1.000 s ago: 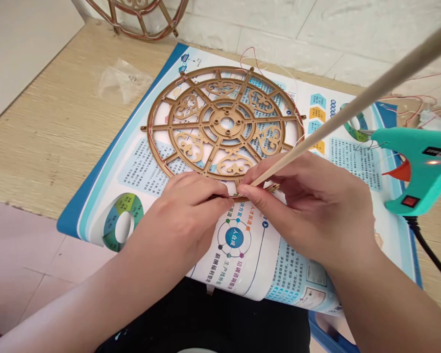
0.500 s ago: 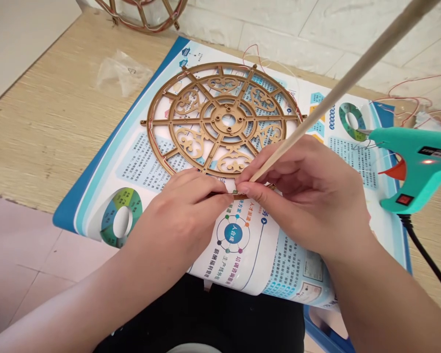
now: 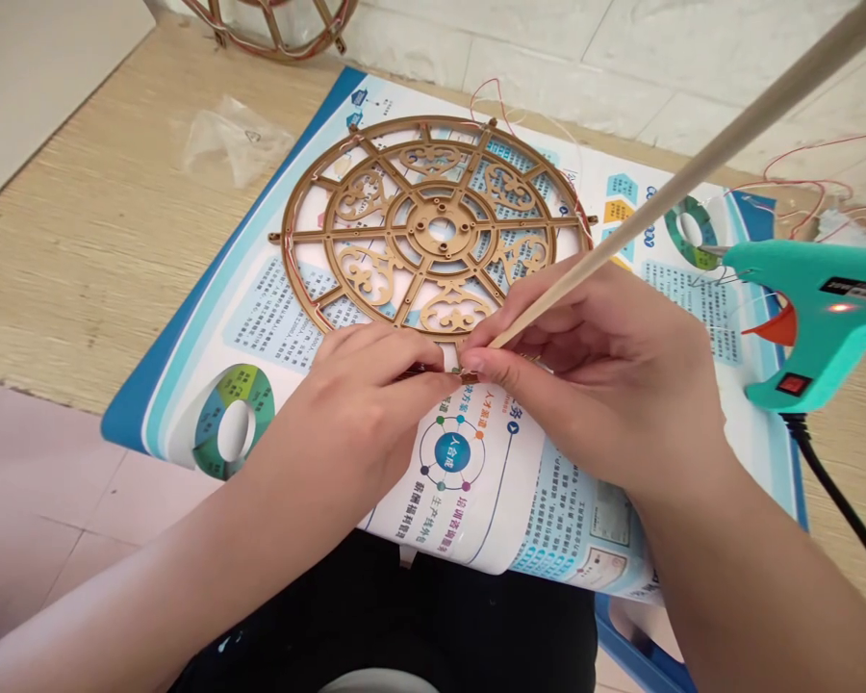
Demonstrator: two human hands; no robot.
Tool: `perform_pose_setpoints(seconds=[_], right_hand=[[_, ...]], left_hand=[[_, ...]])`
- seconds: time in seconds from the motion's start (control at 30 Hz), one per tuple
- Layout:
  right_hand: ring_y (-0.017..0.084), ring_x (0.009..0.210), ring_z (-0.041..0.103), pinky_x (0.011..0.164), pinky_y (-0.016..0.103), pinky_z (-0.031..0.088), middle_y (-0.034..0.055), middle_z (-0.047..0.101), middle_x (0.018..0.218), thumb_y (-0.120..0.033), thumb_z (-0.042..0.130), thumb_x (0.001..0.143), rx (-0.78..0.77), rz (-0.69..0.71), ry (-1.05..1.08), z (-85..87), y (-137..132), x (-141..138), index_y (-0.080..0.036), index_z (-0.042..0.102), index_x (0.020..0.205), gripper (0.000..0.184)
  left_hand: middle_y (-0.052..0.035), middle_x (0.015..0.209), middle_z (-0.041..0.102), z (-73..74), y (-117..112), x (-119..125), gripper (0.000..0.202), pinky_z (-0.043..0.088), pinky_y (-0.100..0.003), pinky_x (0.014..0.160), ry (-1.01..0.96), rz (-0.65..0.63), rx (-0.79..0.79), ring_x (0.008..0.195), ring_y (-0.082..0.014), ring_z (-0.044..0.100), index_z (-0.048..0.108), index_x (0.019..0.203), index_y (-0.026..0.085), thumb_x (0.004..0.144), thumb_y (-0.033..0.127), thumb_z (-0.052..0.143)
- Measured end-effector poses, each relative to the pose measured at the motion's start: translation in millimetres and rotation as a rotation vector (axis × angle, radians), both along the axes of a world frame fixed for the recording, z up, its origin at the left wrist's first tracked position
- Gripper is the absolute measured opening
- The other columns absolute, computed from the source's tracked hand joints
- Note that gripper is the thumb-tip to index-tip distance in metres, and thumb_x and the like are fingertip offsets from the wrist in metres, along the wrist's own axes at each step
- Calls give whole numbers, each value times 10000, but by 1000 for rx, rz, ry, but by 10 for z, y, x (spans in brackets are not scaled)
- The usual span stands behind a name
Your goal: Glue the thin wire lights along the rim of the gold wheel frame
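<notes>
A round, gold-coloured openwork frame [image 3: 443, 228] with spokes and scroll ornaments lies on a printed poster sheet [image 3: 469, 462]. Thin red and white wire runs along its outer ring. My right hand [image 3: 592, 366] pinches a long wooden stick [image 3: 664, 202] near its lower end, with the tip down at the ring's near edge. My left hand [image 3: 375, 404] is closed on that near edge, thumb and fingers pinching the rim just left of the stick's tip. What lies right under the fingertips is mostly hidden.
A teal hot glue gun [image 3: 812, 308], its light lit, stands at the right with a black cord [image 3: 837, 491]. Loose red wires [image 3: 815, 188] trail behind it. A clear plastic bag [image 3: 238, 140] lies at back left. Another gold frame [image 3: 278, 38] leans against the wall [image 3: 534, 48].
The view has shifted slightly. Both hands keep almost the same place on the rim, and the stick is still held there, leaning a little lower toward the right.
</notes>
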State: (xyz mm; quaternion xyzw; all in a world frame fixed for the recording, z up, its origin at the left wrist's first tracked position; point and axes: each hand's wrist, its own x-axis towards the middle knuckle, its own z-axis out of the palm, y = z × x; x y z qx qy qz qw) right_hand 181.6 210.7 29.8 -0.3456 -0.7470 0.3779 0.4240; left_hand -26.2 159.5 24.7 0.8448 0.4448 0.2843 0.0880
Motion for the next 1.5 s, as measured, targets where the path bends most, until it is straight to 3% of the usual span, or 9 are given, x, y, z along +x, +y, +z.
perform_pose_setpoints(seconds=[0.17,0.6,0.87,1.13,1.5], right_hand=[[143,782,717,615,291,638,-38,703,930,-118,807,886,-50,6,-18,22,0,1,-287,691,956,216],[120,753,686,586,245,590,-37,713,915,-138,821,884,-55,-40,-37,36,-23,-2,-280,699,931,194],[138,829,715,692,274,597,-29,745,907,-239,765,959,-138,71,-67,55,6,55,-252,721,931,54],[149,822,736,679,305,539,15,785,899,-255,656,1030,101,5,-287,115,-27,83,-190,747,971,127],[170,842,773,696,315,575,-1,800,908,-242,683,1010,185,-37,-353,110,-70,70,-232,728,977,57]], left_hand=[[-56,1129,774,1,-1,-13,241,602,-435,860,-9,-8,5,1014,-226,728,742,1091,200,1030,88,538],[-87,1192,774,12,9,35,323,596,-471,872,15,-6,-34,1056,-250,732,726,1155,184,1002,21,492],[-81,1138,770,14,-6,33,295,610,-458,867,17,-4,-2,1018,-241,721,735,1132,186,1007,38,512],[-89,1114,771,12,2,19,295,608,-469,861,10,-2,-9,1009,-255,725,750,1120,168,1014,45,503],[-67,1129,748,-5,-16,15,287,548,-480,915,-31,5,-91,1046,-255,697,764,1080,171,1025,53,508]])
